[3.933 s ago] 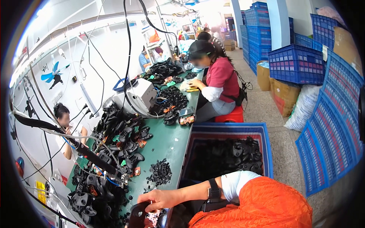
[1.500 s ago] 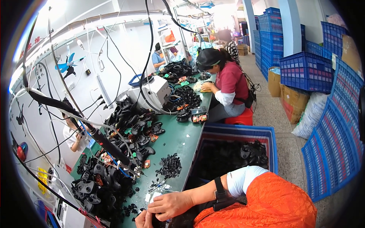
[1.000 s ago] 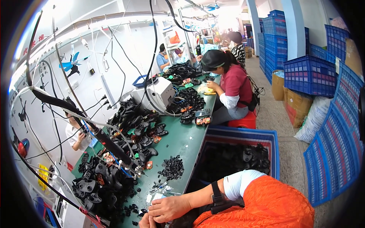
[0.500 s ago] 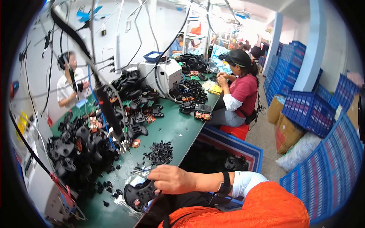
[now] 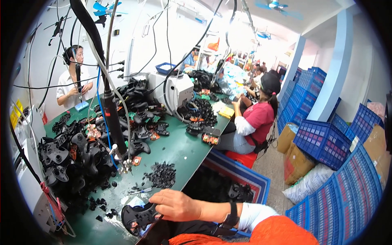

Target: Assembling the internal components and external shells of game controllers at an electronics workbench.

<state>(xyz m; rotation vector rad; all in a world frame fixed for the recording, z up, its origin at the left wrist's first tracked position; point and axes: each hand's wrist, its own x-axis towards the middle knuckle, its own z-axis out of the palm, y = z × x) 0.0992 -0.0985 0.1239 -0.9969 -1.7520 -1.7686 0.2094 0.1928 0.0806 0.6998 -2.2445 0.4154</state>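
Observation:
My right hand (image 5: 175, 205) comes in from the lower right and is closed on one grip of a black game controller shell (image 5: 134, 218). The shell lies tilted at the table's near edge, with round openings in it. My left hand is out of sight. Just beyond the shell lie a thin screwdriver-like tool (image 5: 141, 191) and a heap of small black plastic parts (image 5: 162, 174). A black hanging electric screwdriver (image 5: 112, 118) points down over the table, left of that heap.
Controller shells (image 5: 57, 157) are piled along the left of the green table (image 5: 179, 149). A white machine (image 5: 175, 87) stands farther back. A blue crate (image 5: 261, 190) sits beside the table's right edge. One co-worker (image 5: 261, 112) sits at the right; another person (image 5: 71, 83) stands across.
The whole view has shifted, and my right hand and the controller shell appear a little farther left and lower. My hand keeps its hold on the shell.

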